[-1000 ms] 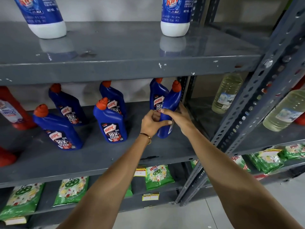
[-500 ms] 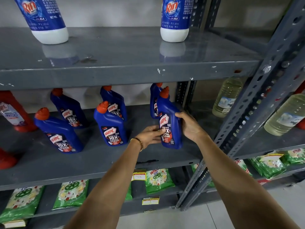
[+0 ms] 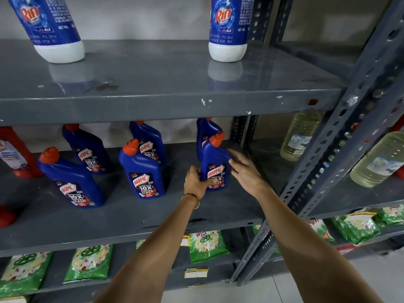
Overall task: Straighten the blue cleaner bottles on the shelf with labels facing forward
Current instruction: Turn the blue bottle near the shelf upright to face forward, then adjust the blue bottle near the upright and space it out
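Several blue Harpic cleaner bottles with orange caps stand on the grey middle shelf (image 3: 131, 217). The front right bottle (image 3: 215, 158) is upright with its label facing me. My left hand (image 3: 194, 181) grips its lower left side, thumb across the label. My right hand (image 3: 246, 171) hovers at its right side, fingers spread, barely touching or just off it. Another bottle (image 3: 205, 132) stands close behind. The front middle bottle (image 3: 142, 171) and front left bottle (image 3: 70, 182) show their labels, as do two back bottles (image 3: 148, 143) (image 3: 87, 152).
Red bottles (image 3: 15, 154) stand at the far left of the same shelf. Two Rin bottles (image 3: 227, 29) are on the shelf above. A perforated steel post (image 3: 328, 149) rises at the right, with clear liquid bottles (image 3: 299, 136) beyond. Green detergent packets (image 3: 205, 246) lie below.
The front right bottle was turned from side-on to label forward and set down on the shelf. My right hand has let go of it and opened; my left hand still grips it.
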